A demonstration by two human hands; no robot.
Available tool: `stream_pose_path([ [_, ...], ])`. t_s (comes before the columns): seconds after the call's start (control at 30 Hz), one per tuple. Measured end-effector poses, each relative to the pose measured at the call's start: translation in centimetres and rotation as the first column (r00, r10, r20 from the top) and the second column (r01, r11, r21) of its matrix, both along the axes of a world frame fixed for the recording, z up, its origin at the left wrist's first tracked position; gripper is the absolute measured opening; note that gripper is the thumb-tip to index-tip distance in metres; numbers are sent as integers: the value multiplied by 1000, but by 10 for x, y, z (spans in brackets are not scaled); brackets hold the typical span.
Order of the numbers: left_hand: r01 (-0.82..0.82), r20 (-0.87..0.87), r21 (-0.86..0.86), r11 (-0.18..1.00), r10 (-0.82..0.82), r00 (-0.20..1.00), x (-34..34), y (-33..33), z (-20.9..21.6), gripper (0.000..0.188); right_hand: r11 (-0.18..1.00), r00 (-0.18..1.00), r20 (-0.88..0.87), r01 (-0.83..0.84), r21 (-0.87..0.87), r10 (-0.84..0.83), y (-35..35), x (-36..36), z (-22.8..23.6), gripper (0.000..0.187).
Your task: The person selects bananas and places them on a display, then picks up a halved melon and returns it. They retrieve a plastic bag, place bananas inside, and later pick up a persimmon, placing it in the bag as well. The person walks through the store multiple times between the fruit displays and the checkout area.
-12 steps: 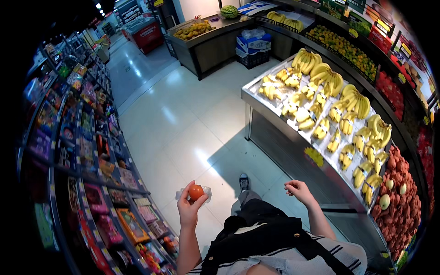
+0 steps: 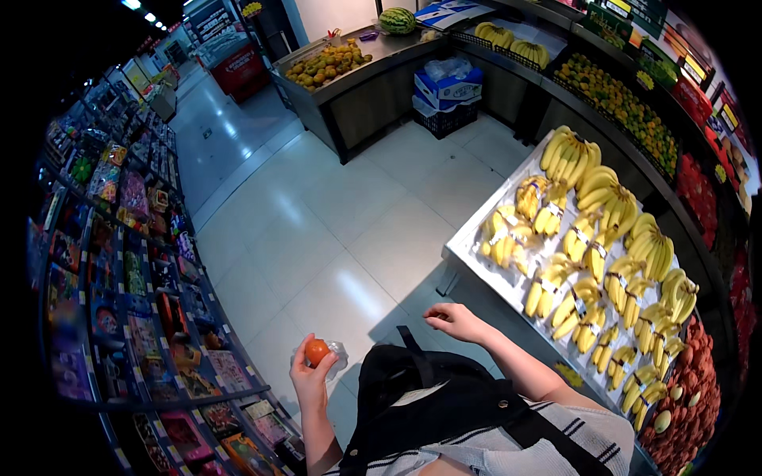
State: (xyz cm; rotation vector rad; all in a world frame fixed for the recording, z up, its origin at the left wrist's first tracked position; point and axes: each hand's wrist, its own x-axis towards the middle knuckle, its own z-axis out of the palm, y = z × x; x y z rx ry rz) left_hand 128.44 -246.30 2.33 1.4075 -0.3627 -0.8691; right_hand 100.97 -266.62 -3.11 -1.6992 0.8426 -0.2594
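Note:
My left hand (image 2: 312,374) is closed on a round orange-red tomato (image 2: 317,351), pinched between thumb and fingers. A crumpled clear plastic bag (image 2: 338,361) sticks out beside the fruit, partly hidden by it and the hand. My right hand (image 2: 460,323) is in the air near the corner of the banana stand, fingers curled together, with nothing visible in them. Nearest to it on the right is the white-topped stand (image 2: 463,244) with bunches of yellow bananas (image 2: 510,238), several bound with bands.
Shelves of packaged toys (image 2: 151,270) line the left side. Ahead stand a counter with yellowish fruit (image 2: 325,63) and a watermelon (image 2: 396,21), and a blue-and-white box on a black crate (image 2: 446,121). Reddish-brown produce (image 2: 686,404) fills the stand's near end. Tiled floor (image 2: 317,214) runs between.
My right hand has swung left, in front of my body. My left hand, still holding the tomato, sits slightly further left and lower. The view has shifted, with the banana stand lower in it.

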Motion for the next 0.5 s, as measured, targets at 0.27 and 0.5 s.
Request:
stream_pose_path([
  [0.27, 71, 9, 42, 997, -71, 997, 168, -266, -19, 57, 994, 987, -112, 113, 6, -112, -251, 127, -49, 33],
  [0.5, 402, 99, 61, 913, -407, 908, 259, -579, 13, 60, 873, 872, -139, 482, 74, -469, -410, 147, -76, 28],
])
